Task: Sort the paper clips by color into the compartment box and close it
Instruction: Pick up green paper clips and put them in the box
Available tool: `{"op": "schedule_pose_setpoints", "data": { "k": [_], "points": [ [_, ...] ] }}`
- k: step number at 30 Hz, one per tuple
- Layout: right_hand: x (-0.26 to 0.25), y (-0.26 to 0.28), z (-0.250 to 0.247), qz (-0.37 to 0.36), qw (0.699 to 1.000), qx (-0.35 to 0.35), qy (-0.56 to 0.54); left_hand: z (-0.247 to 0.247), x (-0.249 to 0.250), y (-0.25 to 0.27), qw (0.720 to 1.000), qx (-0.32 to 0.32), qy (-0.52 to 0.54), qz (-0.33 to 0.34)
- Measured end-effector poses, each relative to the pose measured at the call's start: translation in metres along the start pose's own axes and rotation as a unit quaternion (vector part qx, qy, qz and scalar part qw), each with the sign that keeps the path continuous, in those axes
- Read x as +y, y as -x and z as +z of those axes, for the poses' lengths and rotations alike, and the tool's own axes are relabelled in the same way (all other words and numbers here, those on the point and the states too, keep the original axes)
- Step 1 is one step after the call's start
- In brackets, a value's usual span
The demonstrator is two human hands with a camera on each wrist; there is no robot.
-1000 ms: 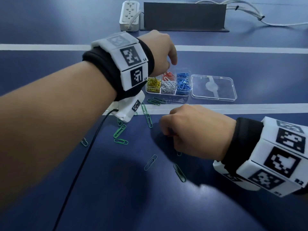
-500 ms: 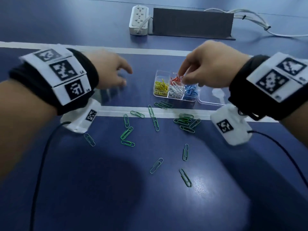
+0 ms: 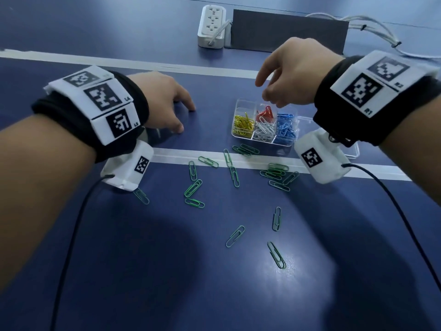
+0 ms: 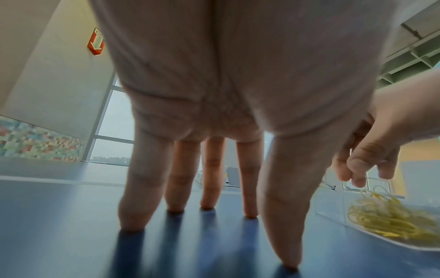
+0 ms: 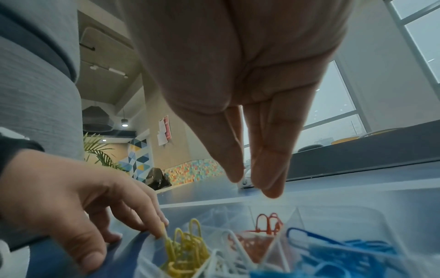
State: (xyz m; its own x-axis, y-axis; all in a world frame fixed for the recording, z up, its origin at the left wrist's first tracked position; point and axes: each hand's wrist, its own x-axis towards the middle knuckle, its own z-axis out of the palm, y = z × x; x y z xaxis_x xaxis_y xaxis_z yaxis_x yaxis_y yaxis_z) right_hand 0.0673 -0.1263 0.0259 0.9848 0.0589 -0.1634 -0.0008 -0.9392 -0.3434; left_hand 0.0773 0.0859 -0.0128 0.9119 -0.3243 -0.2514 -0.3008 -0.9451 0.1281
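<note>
The clear compartment box (image 3: 245, 105) stands open on the blue table and holds yellow clips (image 3: 243, 125), white clips (image 3: 263, 129), red clips (image 3: 266, 113) and blue clips (image 3: 286, 126); its back-left cell looks empty. Several green clips (image 3: 192, 188) lie scattered in front of it, with a small pile (image 3: 276, 173) near the box. My right hand (image 3: 263, 90) hovers over the box's back cells, fingers (image 5: 269, 169) hanging straight down with nothing between them. Left of the box, my left hand (image 3: 183, 118) rests its straight fingertips (image 4: 207, 205) on the table.
The clear lid (image 3: 354, 152) lies right of the box, mostly hidden behind my right wrist. A white power strip (image 3: 212, 27), a dark grey panel (image 3: 286, 32) and white cables (image 3: 370, 22) sit at the back. A white tape line (image 3: 171, 156) crosses the table.
The right hand rose from the table to above the box and loosened its pinch. The left hand drew away from the box to the left and set its fingertips on the table.
</note>
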Motion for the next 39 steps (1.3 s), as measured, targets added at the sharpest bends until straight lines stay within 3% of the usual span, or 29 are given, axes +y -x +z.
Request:
{"op": "schedule_pose_setpoints", "data": {
  "k": [5,13,18,22,31,39],
  "points": [
    [0.002,0.02,0.001,-0.053,0.998,0.016,-0.014,0.0,0.0,0.006,1.0,-0.009,0.002,0.0],
    [-0.014,0.057,0.036,-0.176,0.977,-0.069,0.098,0.0,0.009,0.033,0.998,-0.054,0.009,0.016],
    [-0.028,0.052,0.05,-0.185,0.966,-0.096,0.151,0.006,0.027,0.054,0.997,-0.024,0.027,0.07],
    [-0.038,0.048,0.055,-0.188,0.965,-0.091,0.161,0.013,0.041,0.058,0.993,-0.037,0.007,0.113],
    [-0.03,0.056,0.056,-0.179,0.963,-0.103,0.172,0.019,0.04,0.061,0.993,-0.049,-0.037,0.098],
    [-0.025,0.064,0.051,-0.167,0.977,-0.101,0.084,0.019,0.032,0.069,0.994,-0.064,-0.027,0.09]
  ]
}}
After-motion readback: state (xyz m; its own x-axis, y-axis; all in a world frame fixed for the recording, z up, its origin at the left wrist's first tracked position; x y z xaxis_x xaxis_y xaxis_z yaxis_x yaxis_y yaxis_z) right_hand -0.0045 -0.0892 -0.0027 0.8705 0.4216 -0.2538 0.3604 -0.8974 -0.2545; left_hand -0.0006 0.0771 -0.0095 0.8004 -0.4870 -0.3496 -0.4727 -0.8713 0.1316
